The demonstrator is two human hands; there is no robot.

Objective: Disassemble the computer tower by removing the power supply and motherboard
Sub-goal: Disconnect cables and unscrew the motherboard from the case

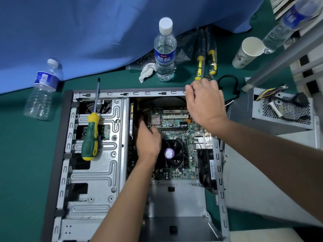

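The motherboard (174,135), a green board with a black CPU fan (172,153) at frame centre, still lies in the open computer case (97,172), so it should be lifted evenly by its edges and tilted clear of the rear wall. The left hand (148,138) curls at the board's left edge, seemingly gripping it though its fingertips are hidden, while the right hand (204,102) rests loosely curled on the case's top rim. The power supply (272,110) already sits outside at upper right, and a green-and-yellow screwdriver (91,130) lies on the drive cage.
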